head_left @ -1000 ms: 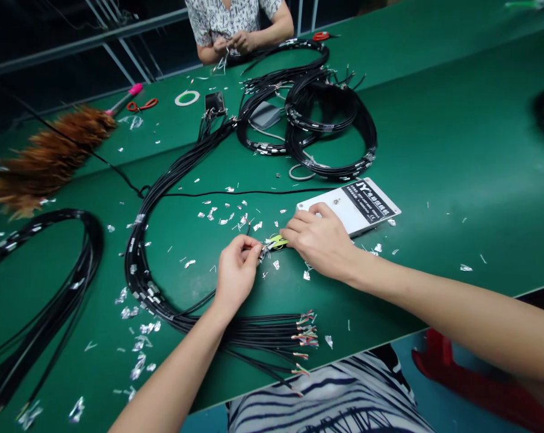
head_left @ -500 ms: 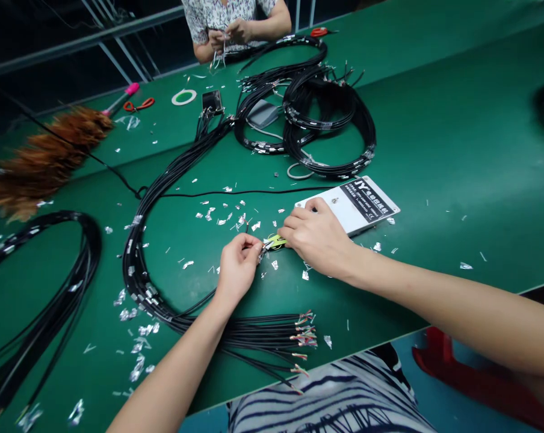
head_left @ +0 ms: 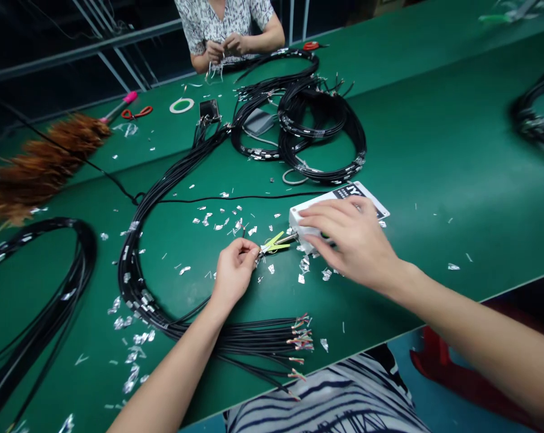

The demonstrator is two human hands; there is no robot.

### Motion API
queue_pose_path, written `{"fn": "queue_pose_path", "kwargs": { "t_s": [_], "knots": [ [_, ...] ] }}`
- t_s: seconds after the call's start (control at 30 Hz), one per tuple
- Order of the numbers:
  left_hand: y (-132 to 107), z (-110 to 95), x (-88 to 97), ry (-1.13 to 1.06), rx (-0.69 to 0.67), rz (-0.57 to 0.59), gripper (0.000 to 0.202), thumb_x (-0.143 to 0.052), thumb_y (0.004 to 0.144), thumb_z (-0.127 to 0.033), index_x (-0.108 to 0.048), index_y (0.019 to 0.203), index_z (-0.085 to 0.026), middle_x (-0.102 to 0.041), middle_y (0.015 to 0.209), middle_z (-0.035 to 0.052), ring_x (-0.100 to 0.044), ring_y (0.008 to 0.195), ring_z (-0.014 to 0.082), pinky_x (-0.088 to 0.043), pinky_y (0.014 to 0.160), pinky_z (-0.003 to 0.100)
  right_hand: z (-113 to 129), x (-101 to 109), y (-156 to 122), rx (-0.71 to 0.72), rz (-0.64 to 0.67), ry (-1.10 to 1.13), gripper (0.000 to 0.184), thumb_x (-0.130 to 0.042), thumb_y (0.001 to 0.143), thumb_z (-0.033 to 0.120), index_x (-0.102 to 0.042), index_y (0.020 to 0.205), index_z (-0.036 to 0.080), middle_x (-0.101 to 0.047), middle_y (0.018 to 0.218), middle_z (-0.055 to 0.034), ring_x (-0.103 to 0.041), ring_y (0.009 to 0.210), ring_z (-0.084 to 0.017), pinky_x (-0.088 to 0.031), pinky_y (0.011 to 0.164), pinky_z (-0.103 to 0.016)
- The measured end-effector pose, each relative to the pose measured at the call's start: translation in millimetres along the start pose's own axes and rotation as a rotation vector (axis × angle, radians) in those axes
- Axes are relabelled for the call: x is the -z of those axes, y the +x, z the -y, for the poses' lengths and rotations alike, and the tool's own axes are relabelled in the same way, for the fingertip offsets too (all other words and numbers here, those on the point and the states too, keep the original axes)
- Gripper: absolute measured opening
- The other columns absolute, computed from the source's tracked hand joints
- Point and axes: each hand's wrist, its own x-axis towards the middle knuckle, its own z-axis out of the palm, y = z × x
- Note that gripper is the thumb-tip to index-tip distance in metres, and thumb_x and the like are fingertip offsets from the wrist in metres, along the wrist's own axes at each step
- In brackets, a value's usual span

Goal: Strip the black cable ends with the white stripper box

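Note:
My left hand (head_left: 234, 272) pinches the end of a black cable; its fine wires run to the jaws of a yellow-green clip (head_left: 276, 243). That clip sits on a metal shaft sticking out of a white machine box (head_left: 302, 215) with a black "JY" label. Over the box's near side lies my right hand (head_left: 351, 240), fingers and thumb spread, with nothing held. Whether it presses on the box I cannot tell. Below my left wrist, a bundle of black cables (head_left: 258, 338) ends in stripped red, white and green wires (head_left: 301, 340).
Coiled black cables (head_left: 360, 138) lie behind the box, and more cable (head_left: 85, 240) curves at the left. Foil scraps (head_left: 204, 219) litter the green table (head_left: 434, 156). Red scissors (head_left: 136, 113), a tape roll (head_left: 182, 106) and a brown feather duster (head_left: 68, 144) lie farther back. A co-worker (head_left: 229, 36) sits opposite.
My right hand has let go of the yellow-green clip and moved right onto the machine box, its fingers spreading. My left hand keeps its pinch on the cable. The view has shifted slightly.

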Motion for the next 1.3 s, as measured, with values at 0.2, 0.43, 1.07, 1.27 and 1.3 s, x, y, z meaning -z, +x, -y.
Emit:
{"fn": "queue_pose_path", "kwargs": {
  "t_s": [0.2,0.43,1.07,1.27,1.3],
  "knots": [
    [-0.1,0.8,0.3,-0.003,-0.013,-0.006,0.019,-0.071,0.064,-0.03,-0.059,0.066,-0.015,-0.054,0.055,-0.0037,-0.044,0.043,0.006,-0.032,0.043,0.017,-0.8,6.5,-51.2,-0.129,-0.099,0.087,0.019,-0.052,0.087,0.003,-0.056,0.084,0.022,-0.075,0.113,-0.0048,-0.063,0.111,-0.023,-0.038,0.091,-0.04],
    [-3.9,2.2,8.2,0.039,-0.026,-0.041,0.017,-0.07,0.066,-0.027,-0.059,0.067,-0.015,-0.052,0.054,-0.004,-0.043,0.044,0.006,-0.03,0.042,0.017,-2.9,-4.5,-55.4,-0.114,-0.132,-0.024,0.022,-0.056,0.084,0.002,-0.054,0.08,0.023,-0.077,0.107,-0.0004,-0.066,0.105,-0.023,-0.037,0.09,-0.041],
    [70.6,-10.3,94.6,1.082,-0.273,-0.464,0.029,-0.047,0.083,-0.012,-0.053,0.111,-0.012,-0.06,0.106,0.0231,-0.06,0.104,0.0417,-0.045,0.087,0.056,60.6,-5.1,-80.3,-0.18,0.266,0.649,0.019,-0.052,0.091,0.015,-0.066,0.104,0.019,-0.068,0.094,-0.0068,-0.061,0.089,-0.02,-0.05,0.078,-0.037],
    [28.5,-17.6,76.3,1.071,-0.48,-0.415,0.031,-0.054,0.087,-0.027,-0.055,0.114,-0.012,-0.055,0.111,0.0212,-0.058,0.105,0.0374,-0.047,0.086,0.05,66.4,-3.7,-86.0,-0.102,0.188,0.634,0.022,-0.048,0.094,0.01,-0.067,0.095,0.02,-0.067,0.088,-0.0045,-0.059,0.081,-0.017,-0.044,0.07,-0.032],
    [12.7,-18.7,68.9,1.056,-0.585,-0.333,0.023,-0.052,0.089,-0.026,-0.057,0.108,-0.015,-0.057,0.106,0.0174,-0.058,0.101,0.0336,-0.048,0.084,0.046,68.4,-2.9,-88.3,-0.084,0.177,0.609,0.023,-0.047,0.095,0.009,-0.067,0.095,0.02,-0.068,0.087,-0.0045,-0.059,0.081,-0.017,-0.043,0.069,-0.031]
  ]
}}
